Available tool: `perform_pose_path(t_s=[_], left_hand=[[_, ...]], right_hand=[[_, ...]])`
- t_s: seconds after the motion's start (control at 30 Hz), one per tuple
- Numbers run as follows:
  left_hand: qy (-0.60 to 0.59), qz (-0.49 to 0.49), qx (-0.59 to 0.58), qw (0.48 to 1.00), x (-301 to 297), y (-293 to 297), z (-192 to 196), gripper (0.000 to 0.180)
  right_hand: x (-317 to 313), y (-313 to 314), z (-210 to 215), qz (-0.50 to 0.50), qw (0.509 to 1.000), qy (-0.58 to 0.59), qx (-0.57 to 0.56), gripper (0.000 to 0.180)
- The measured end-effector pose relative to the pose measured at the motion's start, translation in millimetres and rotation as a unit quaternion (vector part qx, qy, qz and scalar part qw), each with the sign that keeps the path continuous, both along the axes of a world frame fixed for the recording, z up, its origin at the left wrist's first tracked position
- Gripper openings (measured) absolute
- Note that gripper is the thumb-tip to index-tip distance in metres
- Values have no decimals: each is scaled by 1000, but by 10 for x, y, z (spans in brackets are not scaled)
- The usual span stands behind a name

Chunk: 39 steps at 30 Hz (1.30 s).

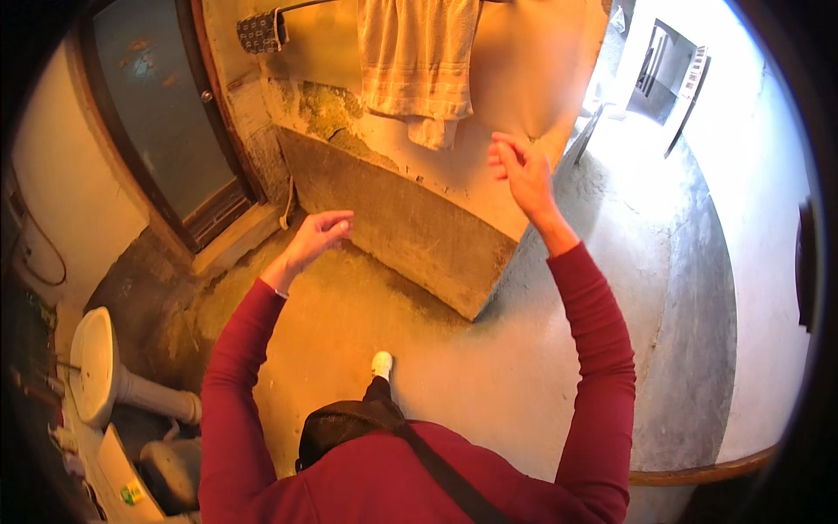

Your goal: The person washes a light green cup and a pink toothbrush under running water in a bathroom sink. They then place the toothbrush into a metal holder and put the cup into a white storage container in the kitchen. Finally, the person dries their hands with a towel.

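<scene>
My left hand (321, 232) is raised in front of me with fingers loosely spread, holding nothing, in front of the low concrete wall section (410, 229). My right hand (521, 169) is lifted higher, fingers apart and empty, just below and right of a striped towel (417, 61) that hangs from a rail on the wall. Both arms wear dark red sleeves. Neither hand touches the towel.
A small dark patterned cloth (261, 32) hangs on the same rail to the left. A glazed door (161, 105) stands at the left. A white pedestal washbasin (98, 367) is at the lower left. A bright open passage (655, 122) runs off at the upper right.
</scene>
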<state>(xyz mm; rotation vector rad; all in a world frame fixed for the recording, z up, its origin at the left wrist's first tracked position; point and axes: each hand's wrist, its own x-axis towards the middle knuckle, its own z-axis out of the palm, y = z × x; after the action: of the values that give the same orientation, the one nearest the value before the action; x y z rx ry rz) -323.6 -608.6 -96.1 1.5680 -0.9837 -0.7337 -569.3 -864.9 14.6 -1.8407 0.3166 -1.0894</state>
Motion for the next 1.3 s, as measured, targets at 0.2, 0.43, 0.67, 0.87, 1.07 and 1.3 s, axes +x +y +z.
perform_pose_path(t_s=[0.2, 0.43, 0.67, 0.87, 1.07, 1.3], left_hand=[[-43, -10, -85, 995, 1367, -1365, 817, 41], [-87, 133, -299, 941, 2425, -2662, 1749, 45], [14, 98, -221, 970, 2612, -3177, 2180, 46], [124, -57, -390, 910, 2706, -3465, 2308, 31], [181, -30, -438, 880, 2514, -3452, 2257, 27], [75, -23, -435, 897, 2491, -3364, 2377, 26]], right_hand=[[1197, -1015, 785, -130, 986, -69, -83, 27], [1981, -1564, 1135, -90, 977, -195, -19, 34], [2042, -1630, 1199, -16, 987, -159, -3, 23], [1925, -1796, 1543, -1, 946, -325, 20, 19], [1888, -1767, 1458, -143, 928, -331, -92, 14], [1819, -1826, 1631, -33, 978, -206, 11, 16]])
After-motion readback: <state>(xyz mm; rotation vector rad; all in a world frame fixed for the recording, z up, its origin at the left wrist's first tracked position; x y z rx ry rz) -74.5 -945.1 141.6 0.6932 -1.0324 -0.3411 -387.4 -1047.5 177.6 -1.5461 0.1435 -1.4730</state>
